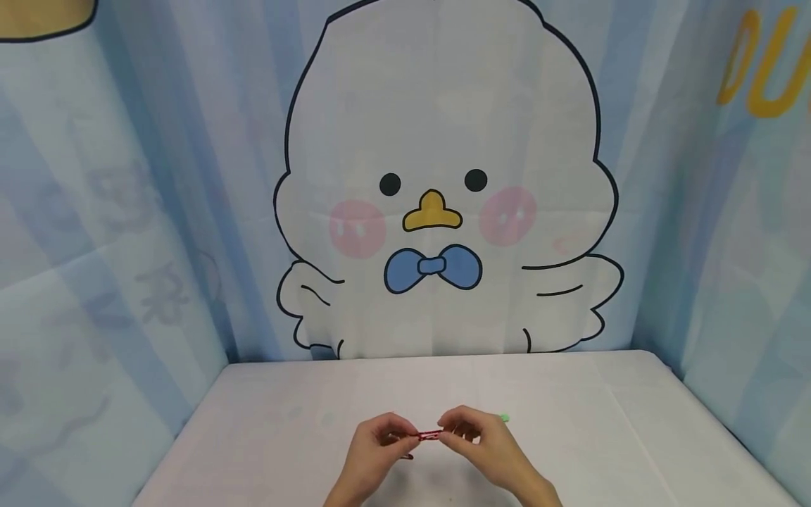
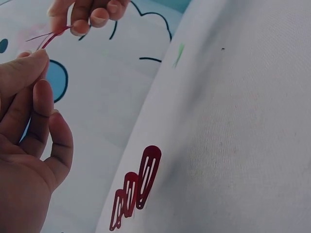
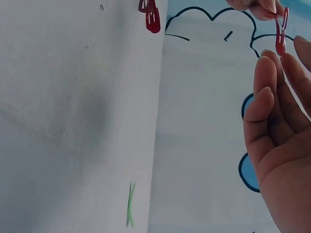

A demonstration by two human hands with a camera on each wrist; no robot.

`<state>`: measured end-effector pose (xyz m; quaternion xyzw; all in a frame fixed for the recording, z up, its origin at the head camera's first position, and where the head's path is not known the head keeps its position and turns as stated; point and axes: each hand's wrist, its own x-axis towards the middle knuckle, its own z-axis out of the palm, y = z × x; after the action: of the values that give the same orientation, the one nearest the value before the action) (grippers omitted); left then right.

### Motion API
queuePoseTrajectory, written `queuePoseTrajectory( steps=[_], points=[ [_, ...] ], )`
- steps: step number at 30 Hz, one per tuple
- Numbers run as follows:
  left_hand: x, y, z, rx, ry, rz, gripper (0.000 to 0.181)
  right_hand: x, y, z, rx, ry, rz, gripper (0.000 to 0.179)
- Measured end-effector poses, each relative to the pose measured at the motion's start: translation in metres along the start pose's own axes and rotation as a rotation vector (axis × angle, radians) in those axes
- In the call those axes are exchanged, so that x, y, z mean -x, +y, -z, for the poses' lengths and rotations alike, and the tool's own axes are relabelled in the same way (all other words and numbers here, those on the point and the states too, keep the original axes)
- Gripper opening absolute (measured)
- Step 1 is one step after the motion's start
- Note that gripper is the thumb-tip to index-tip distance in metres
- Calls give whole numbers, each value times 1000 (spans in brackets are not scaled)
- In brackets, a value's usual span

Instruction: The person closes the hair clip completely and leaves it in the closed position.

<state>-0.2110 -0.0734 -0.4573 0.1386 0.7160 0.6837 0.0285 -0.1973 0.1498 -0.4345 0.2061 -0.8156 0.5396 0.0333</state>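
A red snap hair clip is held between the two hands above the table, its thin arms spread apart in the left wrist view. My left hand pinches one end between thumb and forefinger. At the other end, the fingertips of my right hand grip the clip. Below the left hand, three dark red hair clips lie close together in a slanting row on the table; the left hand partly covers them in the head view.
The table has a white cover. A narrow green item of two thin crossing strips lies beyond the right hand. Behind the table hangs a curtain printed with a cartoon bird, and more curtain stands at both sides.
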Motion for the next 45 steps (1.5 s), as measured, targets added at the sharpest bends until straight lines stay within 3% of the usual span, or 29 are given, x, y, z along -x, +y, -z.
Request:
queuePoseTrajectory(
  steps=[11, 21, 31, 45],
  points=[
    [1, 2, -4, 4, -4, -19, 17, -1, -2, -4, -7, 10, 42, 10],
    [3, 4, -5, 18, -18, -12, 20, 2, 0, -5, 7, 68, 138, 6],
    [2, 2, -7, -4, 52, -15, 16, 2, 0, -14, -9, 145, 243, 6],
    [2, 1, -14, -93, 125, -5, 8, 2, 3, -19, 41, 167, 160, 9]
  ],
)
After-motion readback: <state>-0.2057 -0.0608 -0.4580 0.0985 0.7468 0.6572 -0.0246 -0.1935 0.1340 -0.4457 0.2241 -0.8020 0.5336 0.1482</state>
